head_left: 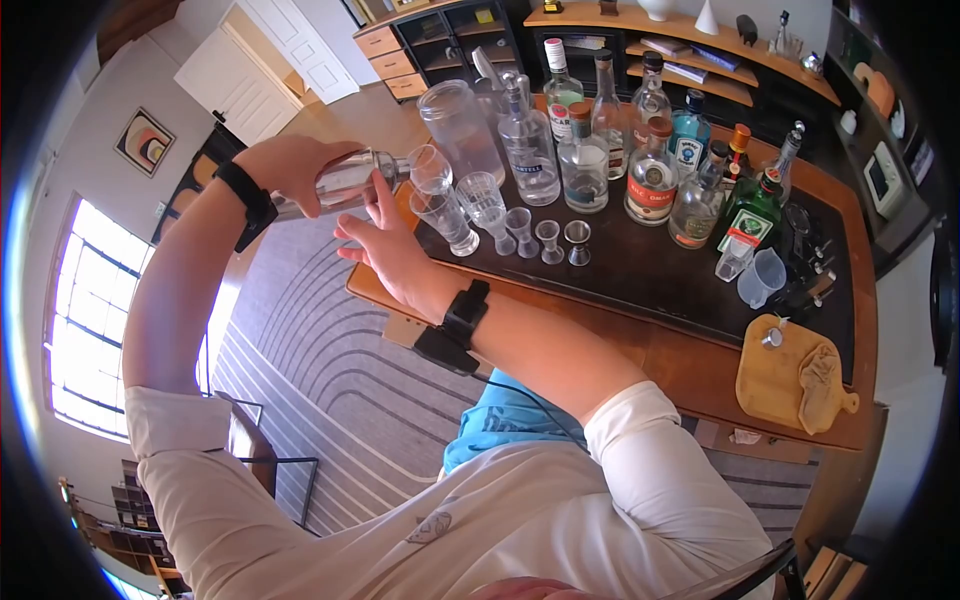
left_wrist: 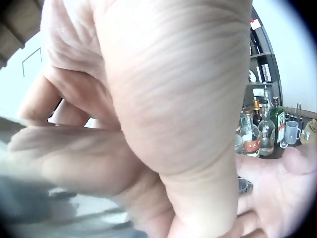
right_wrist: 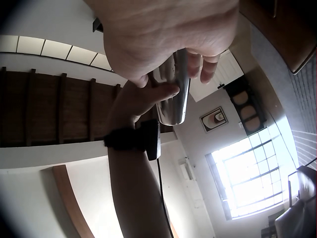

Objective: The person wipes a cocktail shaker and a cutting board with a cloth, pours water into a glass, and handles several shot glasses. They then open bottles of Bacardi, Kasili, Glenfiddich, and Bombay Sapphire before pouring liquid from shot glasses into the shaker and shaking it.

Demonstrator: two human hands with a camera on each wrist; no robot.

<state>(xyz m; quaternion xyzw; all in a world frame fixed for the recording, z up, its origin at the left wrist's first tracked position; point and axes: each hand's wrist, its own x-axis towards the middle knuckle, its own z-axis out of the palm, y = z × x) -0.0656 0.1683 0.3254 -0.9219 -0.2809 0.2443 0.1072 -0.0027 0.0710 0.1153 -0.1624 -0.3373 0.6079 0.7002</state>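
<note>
My left hand (head_left: 290,172) grips a shiny metal cocktail shaker (head_left: 345,180) held sideways at the table's left end, its narrower end toward the clear glasses. My right hand (head_left: 390,255) is just below, fingers spread and one finger up against the shaker. In the right wrist view the shaker's rounded base (right_wrist: 173,116) shows under my right palm, with the left thumb across it. My left hand (left_wrist: 168,89) fills most of the left wrist view, hiding much of the shaker. Nearest the shaker's narrow end are a round glass (head_left: 430,168) and a tall glass (head_left: 445,222).
A ribbed tumbler (head_left: 482,200), several small jiggers (head_left: 549,240) and a large jar (head_left: 460,130) stand close by. Several liquor bottles (head_left: 652,185) line the back. At the right are a plastic measuring cup (head_left: 762,280) and a wooden board (head_left: 765,385) with a small metal cap (head_left: 772,338) and crumpled cloth (head_left: 820,385).
</note>
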